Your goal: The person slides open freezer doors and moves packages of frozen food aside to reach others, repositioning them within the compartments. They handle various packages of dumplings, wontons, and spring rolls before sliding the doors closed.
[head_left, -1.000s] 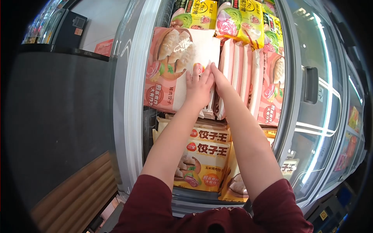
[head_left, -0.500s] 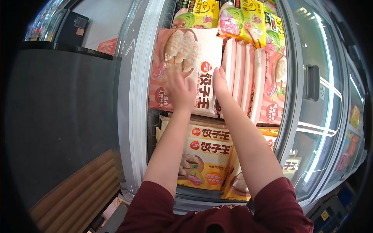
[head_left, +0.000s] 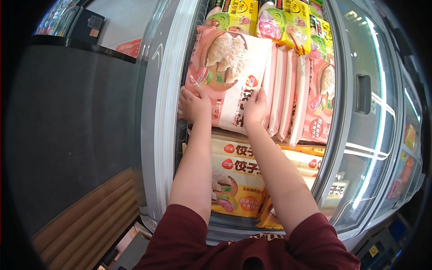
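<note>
A pink-and-white bag of frozen dumplings (head_left: 225,72) lies in the open chest freezer, slightly turned. My left hand (head_left: 194,105) is at its lower left edge, the fingers curled down between the bag and the freezer wall. On the lower right part of the same bag, my right hand (head_left: 255,108) grips near the edge, its thumb on top and its other fingers mostly hidden. Several similar pink bags (head_left: 283,90) stand on edge to the right of it.
Yellow dumpling bags (head_left: 238,180) fill the nearer compartment. Yellow-and-green packages (head_left: 283,24) lie at the far end. The metal freezer rim (head_left: 164,112) runs along the left, and a glass lid with a dark handle (head_left: 363,94) is on the right.
My left hand has moved from the top of the pink bag to its left edge. My right hand has shifted lower, and the bag has turned and moved slightly right.
</note>
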Demonstrator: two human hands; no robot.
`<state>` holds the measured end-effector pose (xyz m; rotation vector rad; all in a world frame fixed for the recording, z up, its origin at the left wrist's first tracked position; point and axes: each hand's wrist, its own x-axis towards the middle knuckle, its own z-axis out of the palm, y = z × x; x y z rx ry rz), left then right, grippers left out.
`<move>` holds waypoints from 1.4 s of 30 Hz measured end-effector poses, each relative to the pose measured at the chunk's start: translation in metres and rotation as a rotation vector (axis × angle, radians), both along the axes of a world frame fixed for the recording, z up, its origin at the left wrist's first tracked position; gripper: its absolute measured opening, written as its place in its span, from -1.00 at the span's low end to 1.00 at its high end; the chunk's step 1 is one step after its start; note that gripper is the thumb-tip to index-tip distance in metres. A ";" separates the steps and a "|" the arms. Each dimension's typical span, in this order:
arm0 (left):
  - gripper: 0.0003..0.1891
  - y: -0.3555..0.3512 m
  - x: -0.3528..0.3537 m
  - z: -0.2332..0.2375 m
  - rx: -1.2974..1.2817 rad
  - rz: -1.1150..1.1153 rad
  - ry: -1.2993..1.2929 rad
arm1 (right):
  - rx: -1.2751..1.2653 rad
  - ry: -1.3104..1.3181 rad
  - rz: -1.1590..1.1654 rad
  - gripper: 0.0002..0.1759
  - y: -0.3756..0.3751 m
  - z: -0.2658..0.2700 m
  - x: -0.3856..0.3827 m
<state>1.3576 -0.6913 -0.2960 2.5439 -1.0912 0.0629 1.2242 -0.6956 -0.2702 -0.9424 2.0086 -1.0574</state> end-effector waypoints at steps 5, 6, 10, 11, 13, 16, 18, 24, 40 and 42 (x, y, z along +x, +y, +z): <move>-0.46 0.006 0.001 0.001 0.017 -0.042 0.036 | -0.087 0.193 0.060 -0.60 -0.005 -0.015 -0.003; -0.46 0.004 0.003 0.001 0.027 -0.050 0.045 | 0.021 0.138 0.082 -0.58 -0.004 -0.019 -0.005; -0.52 -0.001 -0.003 0.010 0.170 0.085 0.056 | 0.223 0.045 0.177 -0.52 0.001 -0.008 -0.012; -0.54 -0.001 -0.004 0.008 0.161 0.102 0.090 | 0.220 0.058 0.177 -0.53 0.001 -0.007 -0.011; -0.59 -0.001 0.000 0.011 0.139 0.136 0.151 | 0.159 0.074 0.164 -0.58 0.002 -0.007 -0.009; -0.61 0.000 0.007 0.030 0.249 0.226 0.401 | 0.206 0.029 0.219 -0.57 0.000 -0.006 -0.013; -0.61 0.006 0.009 0.029 0.232 0.235 0.373 | 0.240 0.039 0.282 -0.57 -0.005 -0.015 -0.017; -0.60 0.028 0.016 0.007 0.081 0.187 0.340 | 0.511 0.105 0.505 -0.41 -0.026 -0.003 -0.032; -0.66 0.186 -0.024 0.250 -0.096 -1.026 0.306 | -0.179 0.879 0.285 -0.59 0.011 0.217 -0.216; -0.63 0.231 0.008 0.263 0.003 -0.897 0.037 | -0.093 0.877 0.336 -0.57 0.016 0.212 -0.232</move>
